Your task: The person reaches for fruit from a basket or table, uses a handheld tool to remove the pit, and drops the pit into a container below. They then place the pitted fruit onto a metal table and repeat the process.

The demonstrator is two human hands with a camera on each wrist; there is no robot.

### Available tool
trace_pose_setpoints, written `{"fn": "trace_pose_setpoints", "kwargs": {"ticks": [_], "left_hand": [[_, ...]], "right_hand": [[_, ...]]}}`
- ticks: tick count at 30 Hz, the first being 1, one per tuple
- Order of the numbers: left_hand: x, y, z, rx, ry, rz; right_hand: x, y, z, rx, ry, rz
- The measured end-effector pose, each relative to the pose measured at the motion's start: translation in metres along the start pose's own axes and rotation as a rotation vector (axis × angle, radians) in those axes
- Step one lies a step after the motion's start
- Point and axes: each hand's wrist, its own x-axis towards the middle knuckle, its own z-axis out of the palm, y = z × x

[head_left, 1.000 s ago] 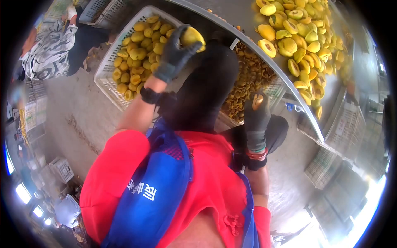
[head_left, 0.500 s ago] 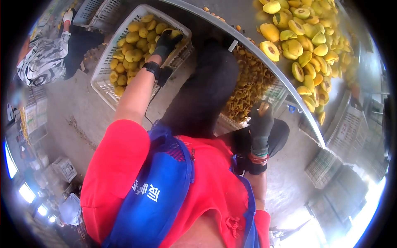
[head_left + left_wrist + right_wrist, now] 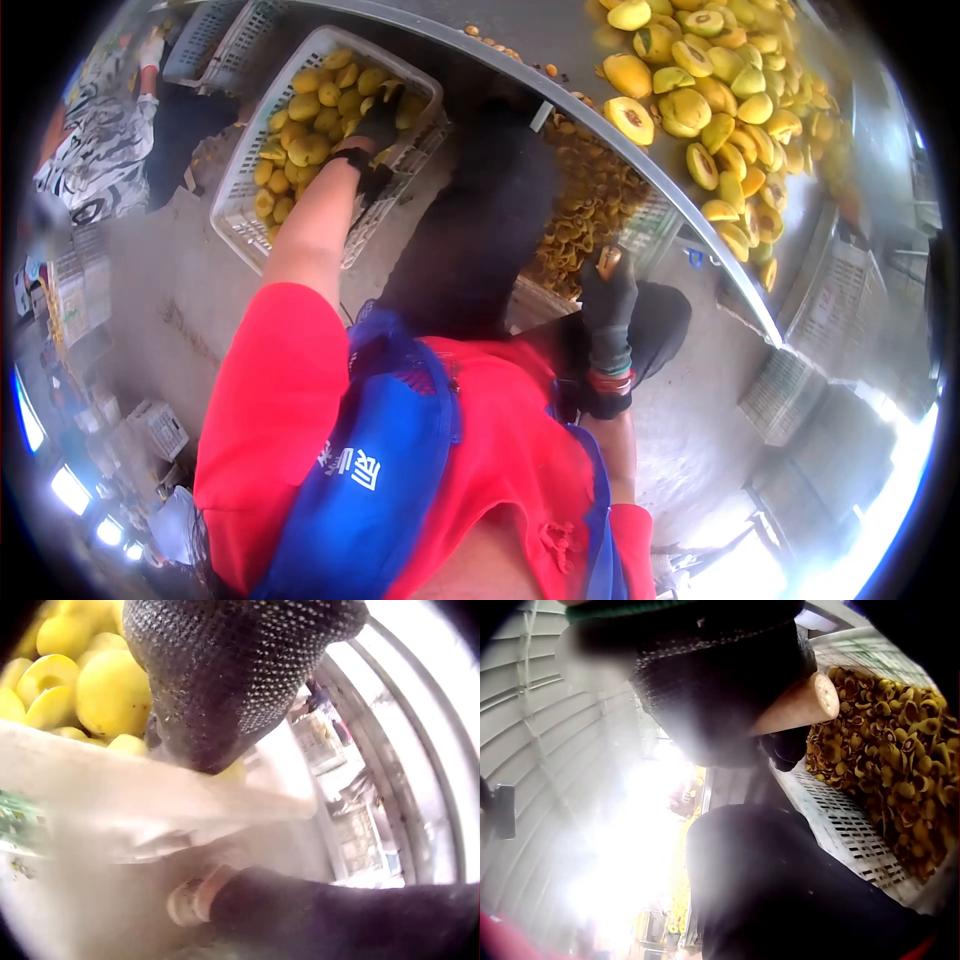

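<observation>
My left hand [image 3: 375, 128], in a dark glove, reaches into a white crate [image 3: 236, 190] of yellow peaches [image 3: 308, 148], some of them cut in half. In the left wrist view the gloved left hand [image 3: 225, 675] is bent down over the crate's rim [image 3: 150, 776], beside the peaches [image 3: 112, 694]. Its fingertips are hidden, so I cannot tell whether it grips one. My right hand [image 3: 608, 300], also gloved, is held above the right knee and grips a round wooden handle [image 3: 802, 705]. The handle's end sticks out of the fist; the rest is hidden.
A metal table edge [image 3: 690, 200] curves past my knees, with a heap of peach halves [image 3: 745, 130] on top. Beneath it, between my legs, stands a crate of brownish peach scraps [image 3: 590, 200]. Another person [image 3: 100, 150] sits at far left, near stacked crates [image 3: 225, 45].
My left hand held a yellow peach above the crate's edge a second ago, then lowered into the crate and stays there. The right hand keeps its grip on the handle with little movement.
</observation>
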Motion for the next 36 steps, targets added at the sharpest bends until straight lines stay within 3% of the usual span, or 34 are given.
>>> {"fn": "trace_pose_setpoints", "kwargs": {"ticks": [3,4,7,9,11,14,17,20,21,25,29,34,36], "left_hand": [[0.000,0.043,-0.072,-0.282,0.260,-0.161],[-0.002,0.072,-0.100,-0.190,0.649,0.025],[-0.004,0.162,-0.177,-0.357,0.760,0.296],[0.002,0.218,-0.189,-0.289,0.852,0.446],[0.038,0.259,-0.174,0.008,0.375,0.398],[0.054,0.321,-0.186,0.110,-0.031,0.268],[0.079,0.326,-0.139,-0.107,0.016,0.348],[0.115,0.329,-0.096,-0.264,-0.088,0.347],[0.101,0.333,-0.108,-0.279,-0.027,0.370],[0.054,0.345,-0.153,-0.488,0.100,0.431],[-0.004,0.352,-0.178,-0.860,0.218,0.612],[-0.090,0.358,-0.225,-1.001,0.008,0.556],[-0.112,0.361,-0.229,-1.185,0.106,0.637]], "right_hand": [[-0.001,-0.009,-0.008,0.000,0.028,-0.034],[-0.002,-0.006,-0.008,0.044,0.027,-0.017],[-0.004,0.004,-0.007,0.141,-0.082,0.156],[-0.005,0.002,-0.009,0.207,-0.167,0.225],[-0.007,0.005,-0.011,0.132,-0.190,0.131],[-0.014,0.016,-0.012,0.115,-0.166,0.087],[-0.020,0.023,-0.018,0.210,-0.142,0.151],[-0.028,0.010,-0.033,0.200,-0.030,0.004],[-0.029,0.001,-0.040,0.169,0.021,-0.089],[-0.024,-0.020,-0.054,0.211,0.043,-0.040],[-0.018,-0.053,-0.071,0.120,0.198,-0.208],[-0.015,-0.070,-0.072,0.120,0.207,-0.258],[-0.020,-0.071,-0.069,0.117,0.217,-0.267]]}}
